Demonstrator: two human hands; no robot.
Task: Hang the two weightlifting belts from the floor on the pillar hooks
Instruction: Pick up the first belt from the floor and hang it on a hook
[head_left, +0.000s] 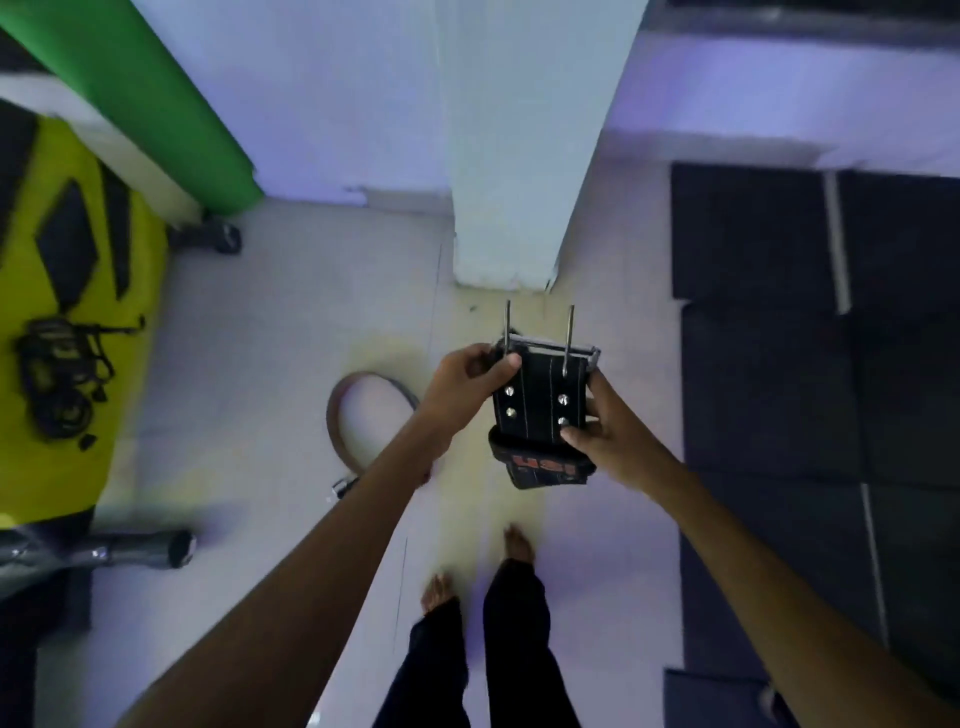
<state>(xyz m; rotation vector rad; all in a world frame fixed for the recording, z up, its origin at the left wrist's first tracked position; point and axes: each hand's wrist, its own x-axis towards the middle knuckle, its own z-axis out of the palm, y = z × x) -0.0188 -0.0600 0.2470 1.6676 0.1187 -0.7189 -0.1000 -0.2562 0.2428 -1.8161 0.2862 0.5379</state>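
Observation:
A black weightlifting belt (535, 400) with a steel two-prong buckle hangs in front of me, its lower part with orange lettering drooping below. My left hand (467, 384) grips its buckle end at the upper left. My right hand (602, 431) holds its right edge lower down. A brown belt (358, 421) lies curled in a loop on the pale floor, partly hidden behind my left forearm. The white pillar (514, 156) rises just beyond the black belt; no hooks show in this view.
Black rubber mats (810, 338) cover the floor on the right. A yellow and black machine (62, 312) with a tangled strap stands at the left, a green panel (135, 93) above it. A dark bar end (156, 548) juts out at lower left. My bare feet stand on the tiles.

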